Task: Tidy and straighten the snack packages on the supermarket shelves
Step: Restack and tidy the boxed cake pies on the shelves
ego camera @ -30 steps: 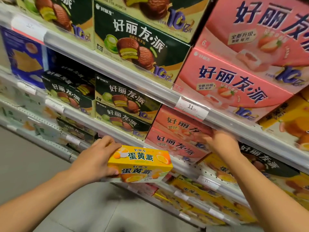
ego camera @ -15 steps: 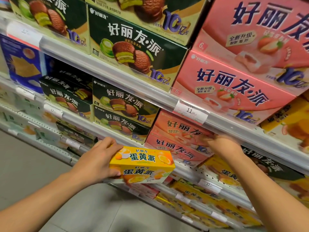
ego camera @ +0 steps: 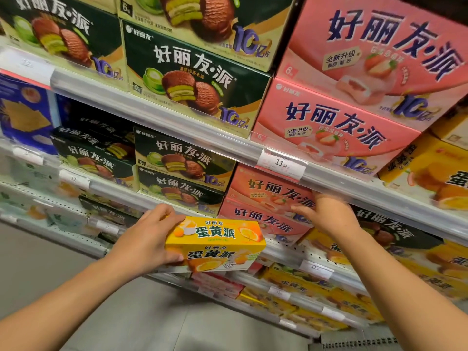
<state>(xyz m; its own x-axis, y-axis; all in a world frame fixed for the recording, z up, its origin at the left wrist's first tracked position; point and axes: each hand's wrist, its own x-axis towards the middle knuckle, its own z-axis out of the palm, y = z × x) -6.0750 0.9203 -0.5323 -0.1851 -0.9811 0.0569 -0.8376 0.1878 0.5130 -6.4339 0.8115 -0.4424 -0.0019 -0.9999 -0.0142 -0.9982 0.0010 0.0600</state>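
Note:
My left hand (ego camera: pixel 149 240) grips a yellow egg-yolk pie box (ego camera: pixel 215 243) by its left end, held in the air in front of the middle shelf. My right hand (ego camera: pixel 326 214) reaches under the shelf rail and rests its fingers on the right end of two stacked pink strawberry pie boxes (ego camera: pixel 263 206). The fingertips are partly blurred against the boxes. Dark green matcha pie boxes (ego camera: pixel 177 171) stand stacked to the left of the pink ones.
The upper shelf carries large green boxes (ego camera: pixel 192 72) and large pink boxes (ego camera: pixel 336 125), with a price tag (ego camera: pixel 281 164) on its rail. Yellow boxes (ego camera: pixel 316 292) fill the lower shelves at right. A blue box (ego camera: pixel 22 115) sits far left. Grey floor lies below.
The view has drifted slightly nearer the shelves. My right hand has shifted a little left along the pink boxes. My left hand keeps the yellow box in nearly the same spot.

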